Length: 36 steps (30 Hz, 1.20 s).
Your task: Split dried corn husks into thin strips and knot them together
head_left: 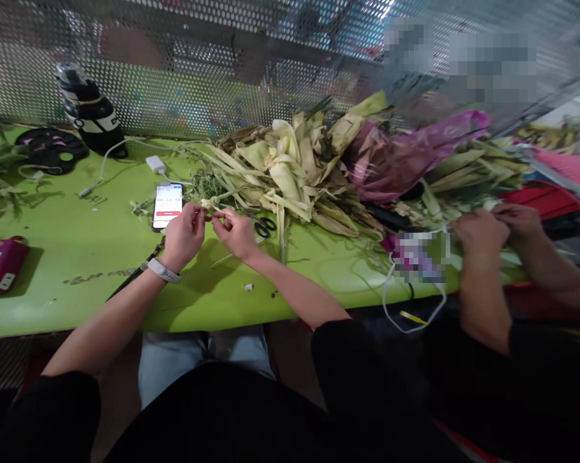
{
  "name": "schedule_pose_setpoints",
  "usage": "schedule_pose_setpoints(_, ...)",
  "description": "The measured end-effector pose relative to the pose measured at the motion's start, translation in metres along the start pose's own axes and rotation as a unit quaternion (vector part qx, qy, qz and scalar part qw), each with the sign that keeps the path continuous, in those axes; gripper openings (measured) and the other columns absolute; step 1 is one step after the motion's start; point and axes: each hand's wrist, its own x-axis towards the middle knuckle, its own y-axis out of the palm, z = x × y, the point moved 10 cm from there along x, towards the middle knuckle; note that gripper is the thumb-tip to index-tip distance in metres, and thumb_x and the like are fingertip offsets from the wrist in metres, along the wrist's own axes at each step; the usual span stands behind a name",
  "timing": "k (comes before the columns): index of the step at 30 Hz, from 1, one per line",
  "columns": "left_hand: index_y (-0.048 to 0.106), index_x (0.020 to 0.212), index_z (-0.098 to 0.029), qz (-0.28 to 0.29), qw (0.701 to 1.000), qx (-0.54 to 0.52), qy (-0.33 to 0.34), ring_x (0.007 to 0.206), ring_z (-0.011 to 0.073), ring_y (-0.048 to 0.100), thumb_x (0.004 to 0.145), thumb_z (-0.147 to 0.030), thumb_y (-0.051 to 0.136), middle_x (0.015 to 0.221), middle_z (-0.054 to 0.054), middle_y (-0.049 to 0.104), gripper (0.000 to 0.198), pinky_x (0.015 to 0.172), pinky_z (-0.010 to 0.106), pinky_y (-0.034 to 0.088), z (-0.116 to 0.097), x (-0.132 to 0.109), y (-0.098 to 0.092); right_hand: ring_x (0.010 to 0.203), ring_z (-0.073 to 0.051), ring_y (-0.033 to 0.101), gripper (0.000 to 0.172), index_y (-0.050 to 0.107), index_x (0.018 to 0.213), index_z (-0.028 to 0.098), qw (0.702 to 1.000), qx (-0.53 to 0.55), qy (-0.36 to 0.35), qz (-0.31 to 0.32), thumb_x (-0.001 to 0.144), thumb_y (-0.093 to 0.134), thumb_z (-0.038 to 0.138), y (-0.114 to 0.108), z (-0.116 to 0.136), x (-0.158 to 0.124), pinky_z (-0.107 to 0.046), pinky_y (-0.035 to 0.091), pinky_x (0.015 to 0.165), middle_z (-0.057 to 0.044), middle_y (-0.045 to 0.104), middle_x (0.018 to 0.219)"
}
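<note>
My left hand [186, 233], with a white band at its wrist, is closed in a pinch above the green table [126, 302]. Just to its right, my right hand [235, 233] pinches too, fingertips almost meeting the left ones. Between and above the fingertips shows a small pale piece of plant [208, 204]; which hand grips it is too small to tell. A lit phone [168, 207] lies left of my left hand. Black-handled scissors [265, 227] lie right of my right hand. Behind them spreads a pile of pale husks [290, 168] with green sprigs [208, 184].
A black bottle [94, 116] and a white adapter [155, 164] with cable are at the back left. A purple box [3, 265] sits far left. A pink bag [396, 161] lies on the right. Another person's hands [483, 231] work at the far right.
</note>
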Motion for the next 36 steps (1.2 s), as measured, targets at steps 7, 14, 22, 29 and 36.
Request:
schedule_pose_setpoints(7, 0.056, 0.101, -0.018, -0.013, 0.999, 0.029, 0.018, 0.052, 0.0132, 0.056, 0.098, -0.029, 0.043, 0.065, 0.003, 0.063, 0.017, 0.051, 0.025, 0.037, 0.002, -0.001, 0.001, 0.036, -0.006, 0.029, 0.016, 0.055, 0.073, 0.021, 0.92, 0.314, 0.217, 0.086, 0.081, 0.066, 0.03, 0.034, -0.023, -0.013, -0.022, 0.023, 0.039, 0.012, 0.037, 0.044)
schedule_pose_setpoints(14, 0.053, 0.116, -0.014, -0.016, 0.989, 0.136, 0.063, 0.047, 0.0121, 0.05, 0.098, -0.03, 0.04, 0.067, 0.006, 0.066, 0.027, 0.048, 0.025, 0.03, -0.008, -0.005, 0.006, 0.033, -0.004, 0.018, 0.011, 0.058, 0.077, 0.017, 0.799, 0.491, 0.342, 0.063, 0.088, 0.055, 0.019, 0.047, -0.023, -0.03, -0.019, 0.018, 0.037, 0.015, 0.025, 0.037)
schedule_pose_setpoints(22, 0.058, 0.117, -0.015, 0.016, 0.97, 0.171, 0.17, 0.05, 0.012, 0.055, 0.095, -0.024, 0.045, 0.067, 0.005, 0.067, 0.027, 0.05, 0.025, 0.032, -0.034, -0.015, 0.015, 0.033, -0.004, 0.024, 0.017, 0.051, 0.07, 0.02, 0.842, 0.461, 0.279, 0.023, 0.086, 0.059, 0.021, 0.026, -0.016, -0.021, -0.02, 0.021, 0.037, 0.014, 0.027, 0.04)
schedule_pose_setpoints(29, 0.053, 0.117, -0.015, 0.122, 0.985, -0.098, 0.074, 0.054, 0.0127, 0.065, 0.091, -0.024, 0.051, 0.071, 0.004, 0.072, 0.027, 0.053, 0.023, 0.049, -0.01, -0.011, 0.032, 0.031, -0.003, 0.024, 0.017, 0.053, 0.067, 0.018, 0.868, 0.425, 0.242, 0.088, 0.079, 0.064, 0.022, 0.022, -0.022, -0.004, -0.019, 0.02, 0.035, 0.014, 0.033, 0.038)
schedule_pose_setpoints(36, 0.059, 0.101, -0.015, 0.151, 0.962, -0.226, 0.03, 0.059, 0.0137, 0.067, 0.088, -0.021, 0.055, 0.069, 0.004, 0.07, 0.015, 0.057, 0.025, 0.055, -0.006, -0.007, 0.034, 0.027, -0.002, 0.021, 0.024, 0.044, 0.058, 0.02, 0.856, 0.426, 0.265, 0.126, 0.077, 0.059, 0.019, 0.026, -0.024, -0.002, -0.019, 0.017, 0.033, 0.014, 0.031, 0.034)
